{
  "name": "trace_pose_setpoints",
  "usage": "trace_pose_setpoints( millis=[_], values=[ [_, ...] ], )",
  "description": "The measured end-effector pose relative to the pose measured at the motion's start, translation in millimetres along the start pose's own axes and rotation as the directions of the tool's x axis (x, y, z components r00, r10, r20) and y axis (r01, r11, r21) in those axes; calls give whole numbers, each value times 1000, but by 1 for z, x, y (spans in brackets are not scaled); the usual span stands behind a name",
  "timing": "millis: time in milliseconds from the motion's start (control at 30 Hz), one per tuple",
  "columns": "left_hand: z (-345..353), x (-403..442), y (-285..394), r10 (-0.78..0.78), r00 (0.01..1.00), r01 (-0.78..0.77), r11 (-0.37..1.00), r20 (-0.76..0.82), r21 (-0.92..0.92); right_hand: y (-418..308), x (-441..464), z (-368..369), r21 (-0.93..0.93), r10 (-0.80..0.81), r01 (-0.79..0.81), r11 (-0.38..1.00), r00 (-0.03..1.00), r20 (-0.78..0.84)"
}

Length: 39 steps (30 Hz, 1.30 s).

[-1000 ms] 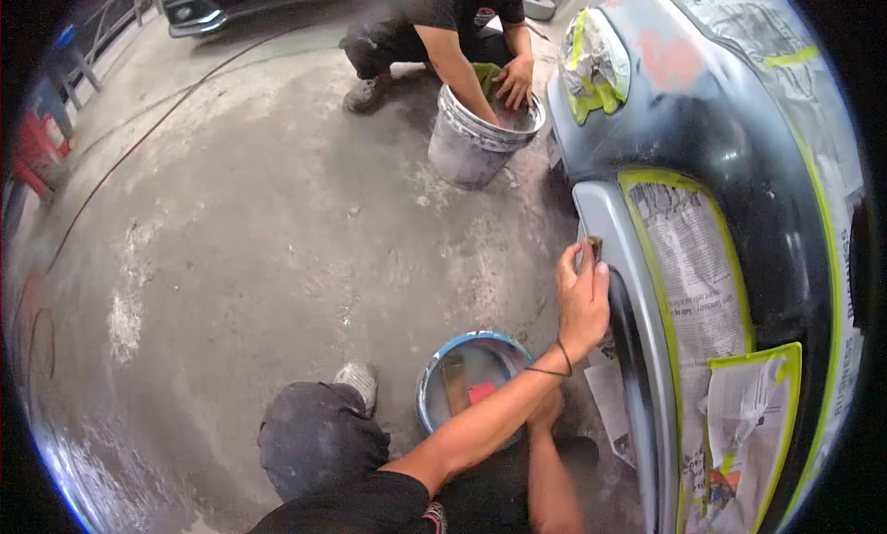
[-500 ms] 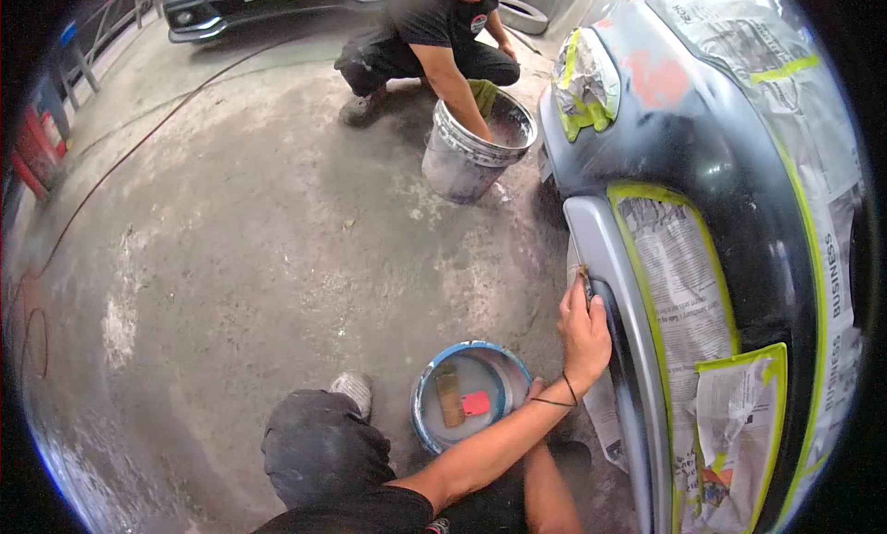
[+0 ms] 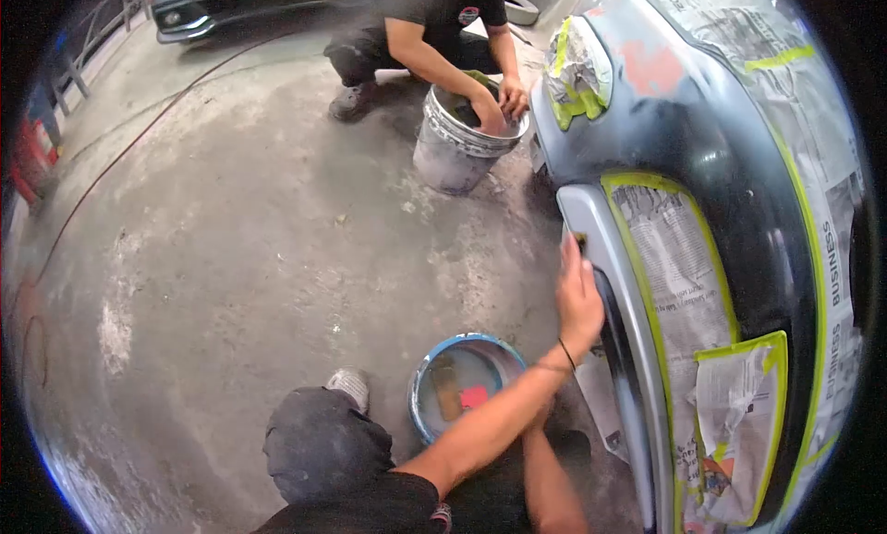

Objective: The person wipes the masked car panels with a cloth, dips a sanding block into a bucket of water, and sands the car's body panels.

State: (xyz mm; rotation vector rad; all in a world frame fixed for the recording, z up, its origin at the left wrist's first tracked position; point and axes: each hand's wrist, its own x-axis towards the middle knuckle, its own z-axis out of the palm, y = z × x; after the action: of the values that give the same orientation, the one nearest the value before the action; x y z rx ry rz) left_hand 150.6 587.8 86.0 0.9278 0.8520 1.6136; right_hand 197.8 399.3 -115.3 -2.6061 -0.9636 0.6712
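My left hand (image 3: 580, 298), with a dark band at its wrist, reaches across to the grey trim strip (image 3: 584, 206) of the bumper. Its fingers lie along the strip's edge, a little blurred, over a small brownish piece (image 3: 580, 239) that shows at the fingertips. My right hand (image 3: 539, 416) is low beside the blue-rimmed basin (image 3: 427, 360), mostly covered by my left forearm; its fingers are hidden. In the basin's cloudy water are a brown block (image 3: 446, 391) and a pink-red piece (image 3: 473, 398).
Newspaper (image 3: 670, 248) and yellow-green tape mask the bumper (image 3: 721, 155). Ahead, a crouching co-worker (image 3: 425, 35) has both hands at a whitish bucket (image 3: 453, 155). A red hose (image 3: 139, 137) crosses the concrete floor at left. A dark car (image 3: 199, 12) stands behind.
My left hand has moved up along the trim strip, away from me. The co-worker's second hand has come to the bucket, and the view has shifted slightly.
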Motion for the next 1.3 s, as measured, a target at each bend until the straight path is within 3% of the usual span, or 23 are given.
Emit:
trace_pose_setpoints(
  millis=[67,233,433,467,533,567,633,667,700,733,800,833,867,900,967,1033,1067,1133,1167,1200,1267,1300],
  values=[
    [-10,27,2,-131,989,134,990,62,-51,-11,-4,-10,-119,106,-93,988,989,105],
    [2,-36,16,-62,998,62,993,9,-101,8,4,9,129,-58,68,989,996,-74],
    [-8,-8,6,-142,987,154,972,80,-178,19,6,14,81,-70,73,994,997,-37],
    [-7,-7,10,-170,981,186,962,96,-201,18,8,16,114,-66,70,991,997,-33],
    [3,-40,15,-36,999,37,998,26,-41,23,18,24,272,-20,22,962,1000,-10],
    [4,-41,12,-37,999,38,997,24,-67,26,22,26,348,11,-15,937,1000,15],
    [2,-27,5,-49,999,51,994,23,-96,7,0,4,330,-39,50,943,998,-41],
    [0,-5,-11,-145,988,151,975,50,-163,-2,-13,-4,314,-92,118,942,991,-97],
    [-3,5,-20,-238,967,251,942,86,-221,11,-2,5,105,-108,114,988,992,-62],
    [-8,2,-12,-240,967,254,943,89,-217,29,10,16,-109,-125,121,987,992,-27],
    [-10,1,20,-345,933,358,918,99,-169,36,20,23,-52,-96,95,994,995,-18],
    [0,-20,24,-155,988,155,972,14,-174,44,31,29,20,-66,67,998,998,-11],
    [6,-36,24,-91,996,90,992,-4,-92,54,41,35,68,-36,36,997,999,1],
    [5,-37,25,-86,996,86,993,-3,-82,62,50,36,86,1,-3,996,1000,27],
    [2,-24,18,-89,996,89,994,-3,-70,33,17,19,111,-129,136,985,989,-66],
    [-7,7,7,-270,956,291,914,113,-283,21,-8,12,127,-246,269,955,954,-171],
    [-9,4,10,-268,957,290,914,114,-283,27,1,13,57,-170,175,983,981,-92],
    [-10,-1,32,-340,933,357,914,115,-193,20,10,21,112,-184,202,973,971,-155],
    [0,-19,30,-161,987,163,971,27,-177,16,11,27,167,-181,218,962,960,-213],
    [4,-36,26,-143,990,144,988,14,-60,16,10,31,215,-172,232,949,948,-267],
    [2,-30,21,-153,988,155,986,29,-60,20,0,27,251,-151,237,939,936,-317],
    [-3,-13,12,-164,986,166,984,34,-62,20,-4,20,178,-206,261,949,939,-276]
  ],
)
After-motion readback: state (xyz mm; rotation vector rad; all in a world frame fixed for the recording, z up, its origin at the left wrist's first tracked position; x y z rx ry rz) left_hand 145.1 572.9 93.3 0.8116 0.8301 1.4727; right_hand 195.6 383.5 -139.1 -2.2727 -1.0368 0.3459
